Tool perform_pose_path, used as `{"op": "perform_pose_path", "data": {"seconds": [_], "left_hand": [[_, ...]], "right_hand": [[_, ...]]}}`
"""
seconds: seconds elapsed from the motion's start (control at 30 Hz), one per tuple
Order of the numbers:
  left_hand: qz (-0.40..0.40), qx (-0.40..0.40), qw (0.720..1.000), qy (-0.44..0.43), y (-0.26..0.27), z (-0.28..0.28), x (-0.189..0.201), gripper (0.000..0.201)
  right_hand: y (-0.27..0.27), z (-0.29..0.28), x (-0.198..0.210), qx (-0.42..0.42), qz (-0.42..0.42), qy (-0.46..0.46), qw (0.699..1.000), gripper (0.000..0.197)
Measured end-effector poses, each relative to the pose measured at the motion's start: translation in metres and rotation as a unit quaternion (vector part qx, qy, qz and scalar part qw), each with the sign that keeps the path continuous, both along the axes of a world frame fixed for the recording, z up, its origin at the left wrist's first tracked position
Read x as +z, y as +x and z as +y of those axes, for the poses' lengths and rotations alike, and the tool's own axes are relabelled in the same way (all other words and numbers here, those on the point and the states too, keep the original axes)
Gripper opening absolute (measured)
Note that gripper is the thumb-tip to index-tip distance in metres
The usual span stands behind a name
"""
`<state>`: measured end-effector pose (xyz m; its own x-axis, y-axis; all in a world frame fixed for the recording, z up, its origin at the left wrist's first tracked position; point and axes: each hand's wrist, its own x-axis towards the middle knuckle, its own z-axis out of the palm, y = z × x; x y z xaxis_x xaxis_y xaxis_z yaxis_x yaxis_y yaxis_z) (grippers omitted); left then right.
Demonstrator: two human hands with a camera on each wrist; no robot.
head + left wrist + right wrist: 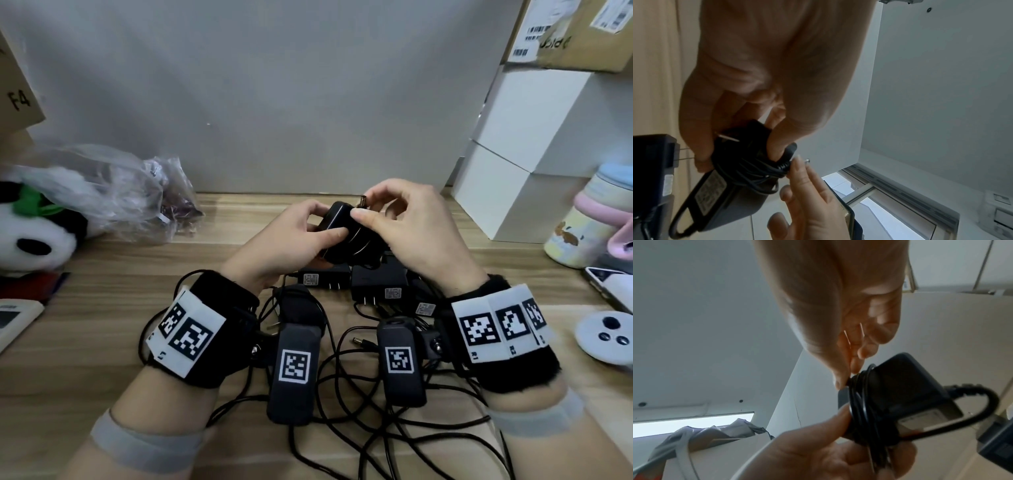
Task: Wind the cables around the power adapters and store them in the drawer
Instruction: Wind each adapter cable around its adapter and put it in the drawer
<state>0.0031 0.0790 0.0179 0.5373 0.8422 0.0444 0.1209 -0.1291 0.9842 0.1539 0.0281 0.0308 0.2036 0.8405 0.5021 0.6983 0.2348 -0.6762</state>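
Note:
Above the wooden table [113, 308], my left hand [325, 222] grips a black power adapter [337, 216] whose cable is coiled round its body. The right hand [364, 205] pinches the cable's barrel plug [362, 200] at the top of the coils. The left wrist view shows the wound adapter [729, 180], its prongs and the plug tip [807, 160] between right fingertips. The right wrist view shows the coils [861, 402] and a short loop at the adapter [900, 386] base. Several more adapters [323, 279] and tangled loose cables [342, 411] lie under my wrists. No drawer is in view.
A crumpled plastic bag [137, 195] and a panda plush [30, 236] lie at the left. White boxes [513, 154] are stacked at the right. In front of them are a pastel bottle [582, 226] and a white controller [606, 337]. A wall closes the table's back.

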Motion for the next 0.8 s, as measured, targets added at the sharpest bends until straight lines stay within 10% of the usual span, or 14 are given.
{"op": "perform_pose_path", "data": {"seconds": [0.8], "left_hand": [[0.033,-0.08,0.995,0.051,-0.009,-0.112,0.042,0.02]], "right_hand": [[0.004,-0.11,0.031,-0.001,0.292,-0.016,0.956,0.014]]}}
